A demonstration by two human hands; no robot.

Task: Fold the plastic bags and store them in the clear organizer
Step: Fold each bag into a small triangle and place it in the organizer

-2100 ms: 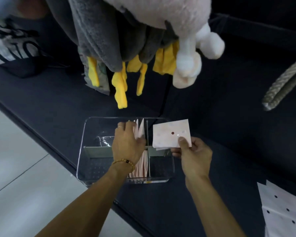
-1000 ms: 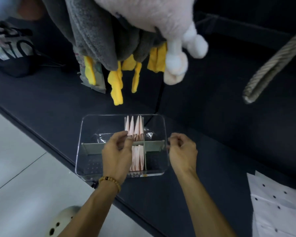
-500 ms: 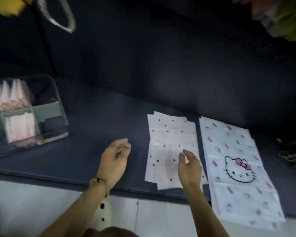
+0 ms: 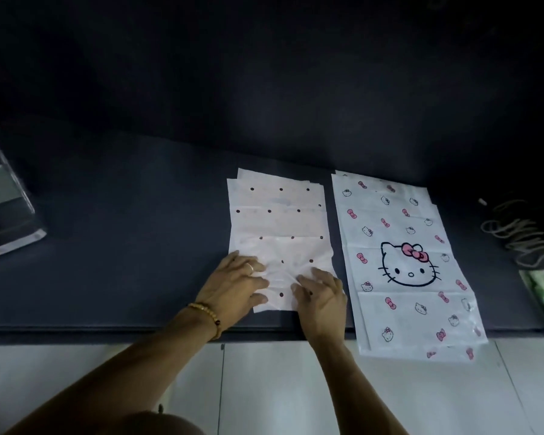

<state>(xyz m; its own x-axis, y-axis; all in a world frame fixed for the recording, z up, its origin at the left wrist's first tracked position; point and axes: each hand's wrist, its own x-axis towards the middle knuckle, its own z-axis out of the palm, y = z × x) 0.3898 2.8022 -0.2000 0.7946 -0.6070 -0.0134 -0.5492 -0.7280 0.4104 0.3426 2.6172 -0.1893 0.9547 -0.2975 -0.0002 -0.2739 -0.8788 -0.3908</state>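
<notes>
Dark bench (image 4: 123, 246) bearing dotted bags (image 4: 277, 215) under the hands, cat-print bags (image 4: 399, 262) just right, clear organizer (image 4: 4, 221) far left.

No readable text; only a cartoon cat face on the printed bag (image 4: 402, 265).
</notes>
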